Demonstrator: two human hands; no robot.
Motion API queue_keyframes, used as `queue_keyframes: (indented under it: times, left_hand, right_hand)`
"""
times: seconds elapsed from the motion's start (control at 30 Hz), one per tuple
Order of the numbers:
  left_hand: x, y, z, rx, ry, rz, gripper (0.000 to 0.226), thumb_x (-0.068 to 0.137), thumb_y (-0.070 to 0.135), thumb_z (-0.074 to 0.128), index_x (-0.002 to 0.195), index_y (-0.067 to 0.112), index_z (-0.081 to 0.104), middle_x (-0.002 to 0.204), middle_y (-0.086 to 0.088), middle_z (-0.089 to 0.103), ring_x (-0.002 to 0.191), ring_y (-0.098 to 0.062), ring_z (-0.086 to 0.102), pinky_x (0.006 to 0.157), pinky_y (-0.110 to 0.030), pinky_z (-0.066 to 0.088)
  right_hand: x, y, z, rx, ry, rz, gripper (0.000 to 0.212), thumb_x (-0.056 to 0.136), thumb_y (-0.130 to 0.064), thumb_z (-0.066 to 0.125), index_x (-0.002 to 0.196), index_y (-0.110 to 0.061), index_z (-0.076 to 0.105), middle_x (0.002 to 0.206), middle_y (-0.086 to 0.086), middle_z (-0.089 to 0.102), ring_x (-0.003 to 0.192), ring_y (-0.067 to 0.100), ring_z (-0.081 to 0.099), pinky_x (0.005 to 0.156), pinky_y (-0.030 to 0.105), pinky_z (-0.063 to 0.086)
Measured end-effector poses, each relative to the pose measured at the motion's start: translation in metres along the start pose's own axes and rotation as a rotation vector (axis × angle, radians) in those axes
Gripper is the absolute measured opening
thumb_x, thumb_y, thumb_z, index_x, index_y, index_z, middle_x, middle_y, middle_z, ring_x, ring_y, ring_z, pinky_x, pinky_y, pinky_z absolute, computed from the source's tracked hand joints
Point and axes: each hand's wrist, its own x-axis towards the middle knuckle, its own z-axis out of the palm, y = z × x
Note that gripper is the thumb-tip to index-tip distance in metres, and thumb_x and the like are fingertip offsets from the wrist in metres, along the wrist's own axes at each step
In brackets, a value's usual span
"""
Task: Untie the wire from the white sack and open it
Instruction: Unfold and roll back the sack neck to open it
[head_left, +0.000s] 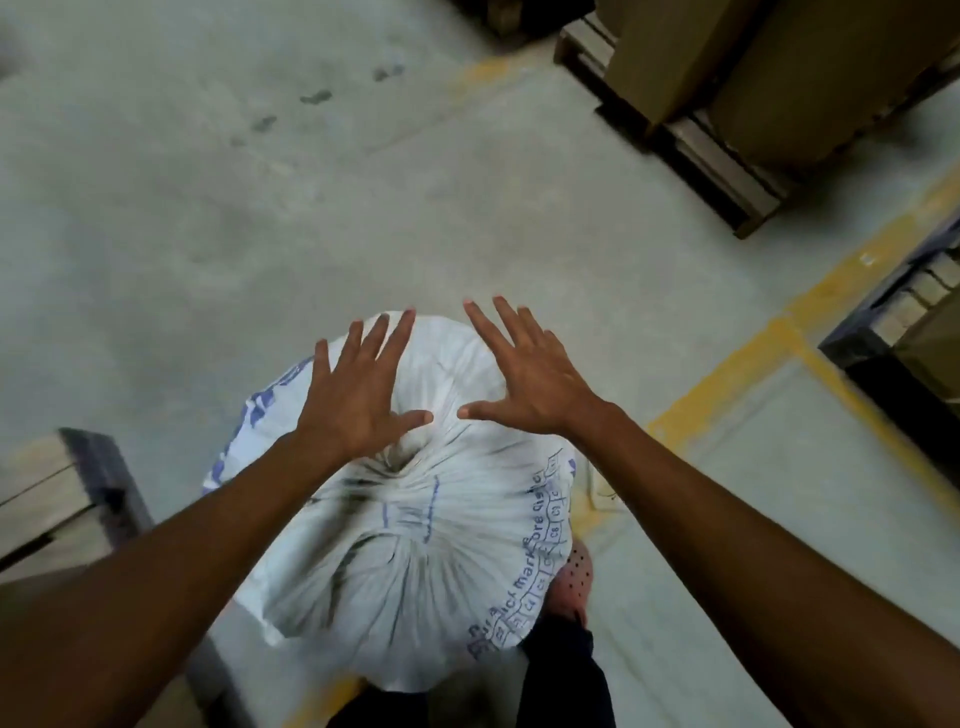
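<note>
Sack (415, 545), white with blue print, stood on the concrete floor (260, 208) just in front of us, its mouth gathered into a tight pucker (400, 462) near the top. We could not make out the wire in the blur. Our left hand (358, 395) and right hand (524, 379) hovered above it, fingers spread, gripping nothing. We judged the untying not yet begun; the next move called for finding the wire at the pucker and pinching its twisted end.
</note>
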Motion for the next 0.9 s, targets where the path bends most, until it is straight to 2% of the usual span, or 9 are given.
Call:
queue_keyframes:
  times: [0.07,0.13,0.2,0.27,0.43,0.6,0.8,0.9]
  left_hand:
    - [-0.033,-0.021,0.007,-0.068,-0.018,-0.037,0.121,0.084,0.075,0.068,0.166,0.039,-0.014,0.179,-0.001,-0.001,0.165,-0.032,-0.001,0.127,-0.063,0.003]
    - [-0.065,-0.041,0.016,-0.135,-0.019,-0.094,0.121,0.081,0.081,0.064,0.166,0.040,-0.012,0.179,0.002,-0.001,0.165,-0.029,-0.002,0.128,-0.062,0.001]
    - [-0.096,-0.061,0.029,-0.201,-0.008,-0.158,0.123,0.070,0.094,0.048,0.166,0.041,-0.008,0.179,0.003,0.002,0.165,-0.029,0.000,0.128,-0.061,0.000]
    - [-0.122,-0.075,0.043,-0.251,-0.005,-0.230,0.125,0.065,0.098,0.039,0.167,0.040,-0.005,0.178,0.003,0.005,0.165,-0.029,0.003,0.128,-0.061,0.001]
    - [-0.159,-0.090,0.070,-0.312,-0.018,-0.366,0.126,0.068,0.087,0.050,0.168,0.035,-0.006,0.179,-0.001,0.005,0.165,-0.032,0.005,0.128,-0.062,0.009]
    - [-0.161,-0.092,0.091,-0.415,-0.004,-0.427,0.131,0.066,0.087,0.052,0.169,0.029,-0.004,0.179,-0.002,0.006,0.164,-0.035,0.008,0.127,-0.063,0.012]
    - [-0.148,-0.100,0.087,-0.532,0.063,-0.424,0.131,0.066,0.088,0.056,0.169,0.031,-0.001,0.178,0.001,0.011,0.164,-0.032,0.013,0.127,-0.066,0.017]
    - [-0.143,-0.108,0.081,-0.568,0.094,-0.409,0.133,0.063,0.093,0.052,0.169,0.033,0.001,0.177,0.007,0.014,0.163,-0.031,0.017,0.126,-0.064,0.022]
  right_hand:
    - [-0.007,-0.030,0.018,0.020,-0.070,-0.047,0.124,0.076,-0.078,0.071,0.161,-0.046,-0.014,0.175,0.003,-0.012,0.160,0.036,-0.007,0.125,0.063,0.011]
    - [-0.012,-0.052,0.035,0.026,-0.138,-0.112,0.126,0.074,-0.078,0.073,0.160,-0.048,-0.015,0.175,0.002,-0.012,0.161,0.035,-0.008,0.126,0.062,0.010]
    - [-0.017,-0.068,0.051,0.025,-0.207,-0.175,0.129,0.072,-0.081,0.073,0.160,-0.048,-0.015,0.175,0.002,-0.010,0.161,0.035,-0.007,0.126,0.062,0.011]
    - [-0.020,-0.078,0.065,0.024,-0.273,-0.222,0.129,0.072,-0.081,0.072,0.161,-0.045,-0.014,0.175,0.001,-0.010,0.161,0.034,-0.006,0.126,0.061,0.012]
    - [-0.017,-0.090,0.099,-0.015,-0.399,-0.344,0.126,0.077,-0.076,0.073,0.164,-0.039,-0.011,0.175,0.001,-0.011,0.161,0.033,-0.005,0.126,0.061,0.013]
    - [-0.005,-0.095,0.117,-0.056,-0.431,-0.410,0.124,0.078,-0.077,0.070,0.164,-0.037,-0.009,0.175,0.004,-0.007,0.161,0.034,-0.002,0.126,0.060,0.010]
    - [0.037,-0.108,0.119,-0.091,-0.384,-0.448,0.120,0.080,-0.080,0.064,0.166,-0.032,-0.005,0.175,0.005,-0.003,0.161,0.032,-0.003,0.127,0.057,0.008]
    - [0.066,-0.117,0.121,-0.108,-0.353,-0.473,0.117,0.082,-0.076,0.064,0.167,-0.026,0.001,0.174,0.010,0.013,0.161,0.034,0.003,0.127,0.055,0.007]
